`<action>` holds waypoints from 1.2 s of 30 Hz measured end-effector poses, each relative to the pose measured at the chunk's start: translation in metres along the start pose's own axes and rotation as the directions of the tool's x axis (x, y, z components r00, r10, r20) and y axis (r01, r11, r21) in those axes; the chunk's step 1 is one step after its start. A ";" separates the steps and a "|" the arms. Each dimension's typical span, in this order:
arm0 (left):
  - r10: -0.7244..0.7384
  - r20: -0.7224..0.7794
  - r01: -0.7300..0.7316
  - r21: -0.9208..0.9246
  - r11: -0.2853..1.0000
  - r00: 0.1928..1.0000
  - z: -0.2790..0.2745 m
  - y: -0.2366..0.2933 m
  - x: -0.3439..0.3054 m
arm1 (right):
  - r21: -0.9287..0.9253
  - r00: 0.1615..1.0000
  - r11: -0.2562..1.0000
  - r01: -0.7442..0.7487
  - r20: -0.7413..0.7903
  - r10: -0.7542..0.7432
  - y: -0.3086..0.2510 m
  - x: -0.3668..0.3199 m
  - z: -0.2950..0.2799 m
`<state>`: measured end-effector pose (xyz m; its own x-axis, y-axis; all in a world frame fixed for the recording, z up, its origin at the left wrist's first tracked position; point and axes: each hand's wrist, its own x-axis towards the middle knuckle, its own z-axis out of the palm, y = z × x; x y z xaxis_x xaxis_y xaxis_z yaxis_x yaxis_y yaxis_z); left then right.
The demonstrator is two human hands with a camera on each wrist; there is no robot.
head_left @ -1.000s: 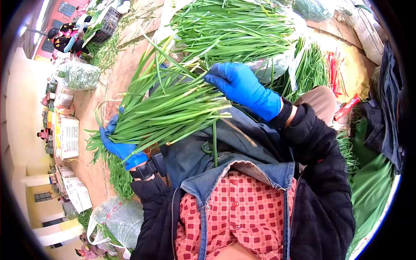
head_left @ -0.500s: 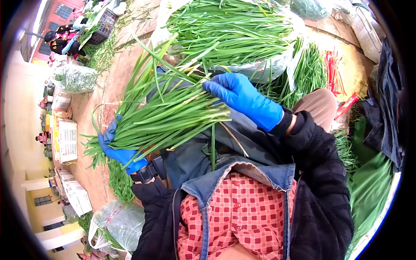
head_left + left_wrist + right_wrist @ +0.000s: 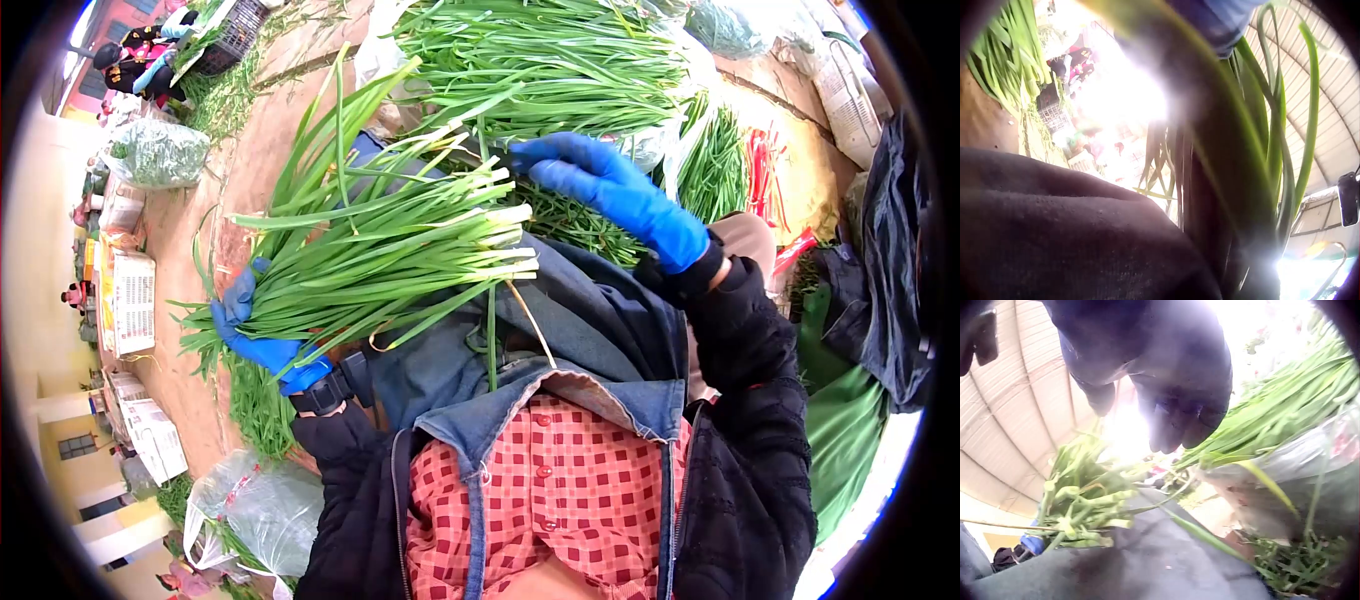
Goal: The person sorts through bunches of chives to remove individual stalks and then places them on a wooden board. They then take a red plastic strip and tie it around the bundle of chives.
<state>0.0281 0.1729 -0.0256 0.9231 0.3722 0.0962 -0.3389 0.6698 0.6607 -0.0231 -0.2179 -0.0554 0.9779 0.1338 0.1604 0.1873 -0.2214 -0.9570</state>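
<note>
In the head view my blue-gloved left hand [image 3: 262,345] grips the leafy end of a bunch of long green stalks [image 3: 400,270] across my lap. The pale cut ends point right, and a thin dry stalk hangs below them. Beyond the ends, my gloved right hand [image 3: 625,200] is held up, its fingers reaching left. The right wrist view shows this hand [image 3: 1154,369] with fingers loosely bent and nothing in them, apart from the cut ends [image 3: 1085,512]. Blurred leaves [image 3: 1235,162] cover much of the left wrist view, with part of the left glove [image 3: 1219,22] above.
A large pile of green stalks [image 3: 550,70] lies on plastic ahead, with red strips [image 3: 762,175] to its right. Filled plastic bags [image 3: 160,153], white crates [image 3: 133,300] and a person [image 3: 140,65] are at the left. Green cloth [image 3: 845,400] lies at the right.
My right hand has drawn back from the bunch and moved slightly right, its fingers straighter. The left hand has shifted a little left with the bunch, whose cut ends show more plainly.
</note>
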 end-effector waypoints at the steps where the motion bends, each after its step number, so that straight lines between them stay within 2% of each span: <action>1: 0.041 0.011 -0.042 0.025 0.999 0.999 0.005 -0.002 -0.001 | 0.264 0.998 0.963 -0.051 0.033 0.044 -0.014 0.006 0.014; 2: 0.042 0.019 -0.042 0.029 0.999 0.999 0.004 0.000 0.002 | 0.172 0.999 0.985 -0.026 0.032 0.020 -0.015 0.012 0.026; 4: -0.029 0.197 0.042 -0.064 0.997 0.980 0.004 0.003 0.004 | 0.072 0.991 0.990 -0.123 0.068 0.118 -0.009 0.023 0.037; 5: -0.002 0.095 0.006 -0.042 0.999 0.995 0.005 0.001 0.003 | 0.112 0.990 0.985 -0.129 0.073 0.122 -0.007 0.025 0.038; 6: -0.001 0.092 0.004 -0.039 0.999 0.996 0.013 0.000 -0.003 | 0.114 0.989 0.985 -0.131 0.077 0.122 -0.003 0.024 0.042; 8: 0.035 -0.054 -0.030 0.092 0.995 0.998 0.024 -0.002 -0.010 | 0.344 0.994 0.938 -0.038 -0.082 0.071 0.007 0.020 0.051; 9: 0.034 0.037 -0.036 0.040 0.999 0.999 0.017 -0.002 -0.006 | 0.490 0.988 0.871 -0.044 -0.106 0.109 0.000 0.016 0.055; 10: 0.035 0.034 -0.037 0.043 0.998 0.999 0.012 -0.001 -0.004 | 0.492 0.989 0.870 -0.046 -0.103 0.111 -0.003 0.018 0.054; 12: -0.044 0.106 0.059 -0.148 0.987 0.993 0.007 -0.001 -0.004 | 0.627 0.934 0.775 -0.081 -0.224 0.279 -0.007 0.018 0.049; 13: -0.049 0.125 0.071 -0.181 0.981 0.991 0.004 0.000 -0.002 | 0.604 0.916 0.780 -0.164 -0.200 0.348 -0.009 0.015 0.030; 14: -0.047 0.126 0.070 -0.186 0.980 0.991 0.002 0.002 -0.002 | 0.461 0.861 0.870 -0.178 -0.355 0.364 0.018 0.018 0.018; 15: -0.005 0.074 0.013 -0.113 0.993 0.997 -0.001 0.004 -0.001 | 0.023 0.901 0.962 -0.274 -0.343 0.265 0.061 0.014 -0.001; 16: 0.035 0.024 -0.034 -0.035 0.999 0.999 -0.004 0.006 -0.001 | -0.420 0.938 0.856 -0.302 -0.289 0.189 0.090 0.006 -0.017; 17: 0.004 0.083 0.005 -0.099 0.995 0.997 -0.005 0.007 0.001 | -0.670 0.965 0.698 -0.252 -0.121 0.233 0.082 -0.004 -0.022; 18: -0.010 0.081 0.018 -0.099 0.995 0.997 -0.004 0.006 0.001 | -0.856 0.946 0.498 -0.137 0.035 0.322 0.066 -0.018 -0.025; 19: -0.004 0.044 0.007 -0.070 0.998 0.999 -0.003 0.004 0.000 | -0.804 0.996 0.594 0.006 0.061 0.072 0.048 -0.026 -0.024; 20: 0.015 0.004 -0.015 -0.042 0.999 1.000 -0.003 0.004 0.001 | -0.690 0.988 0.711 0.135 0.043 -0.146 0.032 -0.022 -0.020; 21: -0.053 0.280 0.110 -0.191 0.975 0.959 -0.019 0.006 0.011 | -0.555 0.935 0.780 0.288 -0.011 -0.353 0.015 -0.014 -0.011; 22: -0.050 0.279 0.105 -0.185 0.977 0.959 -0.012 0.004 0.007 | -0.535 0.915 0.770 0.348 0.015 -0.403 -0.008 -0.006 -0.002; 24: 0.040 0.098 -0.040 -0.005 0.999 0.994 0.011 -0.002 -0.001 | -0.635 0.878 0.647 0.423 0.112 -0.465 -0.032 0.006 0.019; 25: 0.044 0.115 -0.045 0.005 0.999 0.992 0.008 -0.001 0.002 | -0.634 0.877 0.649 0.421 0.101 -0.469 -0.029 0.008 0.021; 27: 0.015 0.157 -0.010 -0.033 0.999 0.988 0.003 0.002 0.006 | -0.776 0.906 0.475 0.415 0.306 -0.292 -0.016 0.016 0.024; 28: -0.014 0.186 0.027 -0.072 0.997 0.982 0.003 0.004 0.005 | -0.773 0.904 0.477 0.419 0.308 -0.295 -0.008 0.016 0.028; 29: 0.024 0.055 -0.031 0.127 0.991 0.998 0.005 0.005 0.000 | -0.564 0.897 0.702 0.434 0.196 -0.397 0.002 0.013 0.032; 30: 0.026 0.049 -0.032 0.128 0.991 0.998 0.013 0.003 -0.006 | -0.293 0.890 0.845 0.448 0.057 -0.452 0.007 0.010 0.033; 31: 0.054 0.001 -0.053 0.185 0.981 0.999 0.021 0.001 -0.013 | -0.227 0.972 0.948 0.223 -0.018 -0.233 -0.007 0.001 0.031; 32: 0.083 -0.045 -0.069 0.244 0.967 0.996 0.024 0.001 -0.016 | -0.026 0.961 0.986 0.166 -0.217 -0.168 0.010 -0.001 0.034; 33: 0.028 0.017 -0.031 0.170 0.985 0.999 0.008 0.005 -0.009 | 0.122 0.971 0.992 -0.005 -0.237 0.034 0.011 -0.001 0.021; 34: 0.029 0.012 -0.031 0.169 0.985 1.000 -0.007 0.009 0.000 | 0.213 0.934 0.962 -0.171 -0.276 0.227 0.010 -0.003 0.003; 35: -0.016 0.062 0.013 0.057 0.998 0.998 -0.020 0.012 0.008 | -0.146 0.919 0.932 -0.331 -0.274 0.284 0.027 -0.005 -0.023; 36: -0.057 0.116 0.063 -0.053 0.997 0.992 -0.026 0.012 0.011 | -0.762 0.982 0.622 -0.182 -0.174 0.075 0.040 -0.011 -0.045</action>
<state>0.0296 0.2022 -0.0360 0.9557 0.2563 0.1446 -0.2891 0.7253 0.6248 -0.0227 -0.2717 -0.0842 0.9904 -0.0529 0.1277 0.0088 -0.8980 -0.4400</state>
